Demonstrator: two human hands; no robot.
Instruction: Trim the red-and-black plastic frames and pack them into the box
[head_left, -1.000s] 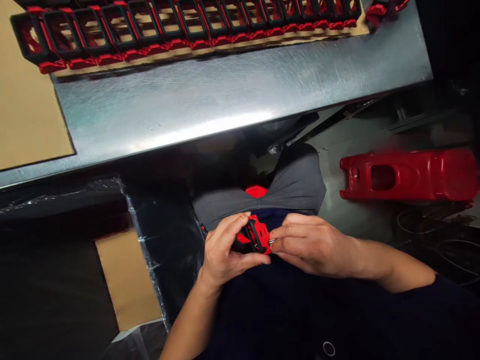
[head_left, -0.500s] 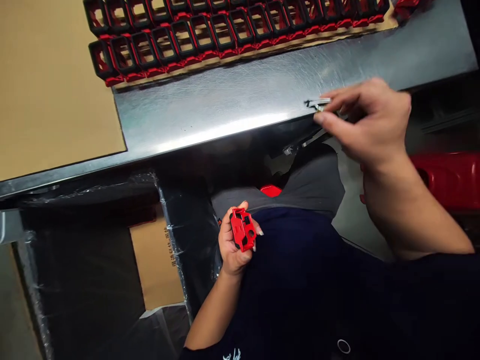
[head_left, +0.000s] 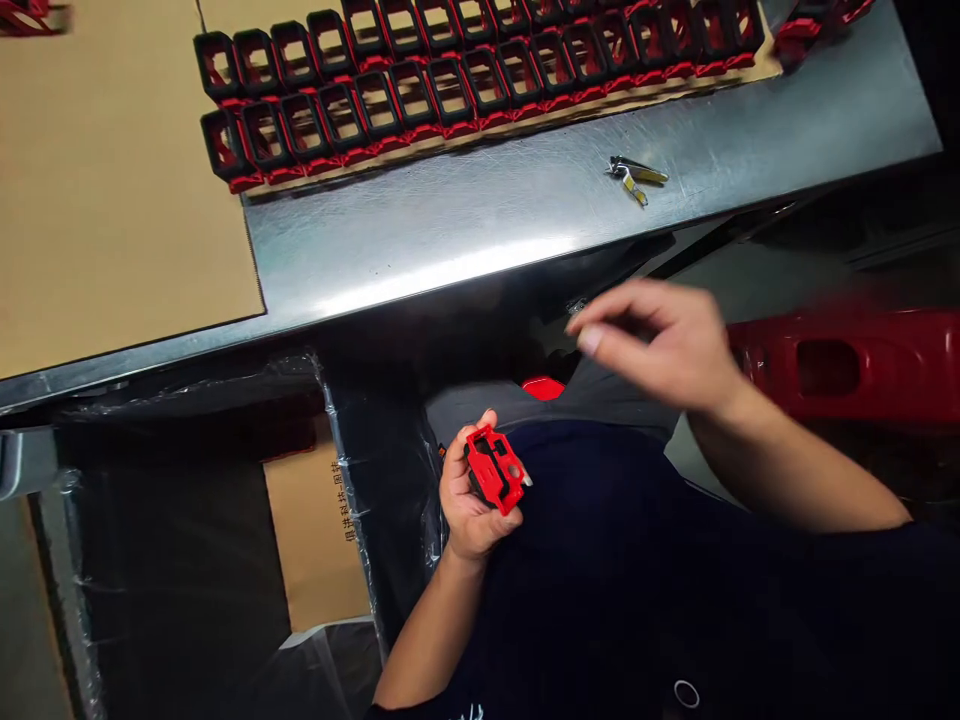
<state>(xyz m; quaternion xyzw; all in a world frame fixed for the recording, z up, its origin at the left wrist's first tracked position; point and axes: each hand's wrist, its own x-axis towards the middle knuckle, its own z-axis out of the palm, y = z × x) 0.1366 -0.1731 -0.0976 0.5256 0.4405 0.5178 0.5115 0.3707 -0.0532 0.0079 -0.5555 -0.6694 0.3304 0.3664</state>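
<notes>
Head view, the only feed I have, shows me the left hand [head_left: 466, 512] closed around a red-and-black part [head_left: 493, 474], its red face turned up toward me, fingers along one side and thumb by the lower end. That part sits in front of the dark shirt, off the table altogether, so I'd worry about a drop: if the thumb eased or the part twisted, it could fall to the lap or floor. Over the gap before the table edge I see the right hand [head_left: 667, 345], blurred, fingers bent and thumb apart from the palm; I make out nothing in it. Beyond it, on the bare metal table [head_left: 450, 240], a nail clipper [head_left: 636, 172] lies with its lever swung out. To my mind a careless sweep of the forearm might catch that lever and push the clipper over the nearby edge. Farther back, red-and-black frames [head_left: 459, 129] stand in close rows on cardboard [head_left: 135, 200]; one knock at an end frame could, I judge, set its neighbours leaning or scuff them. At right I see a red stool [head_left: 889, 365], well apart from the held part.
</notes>
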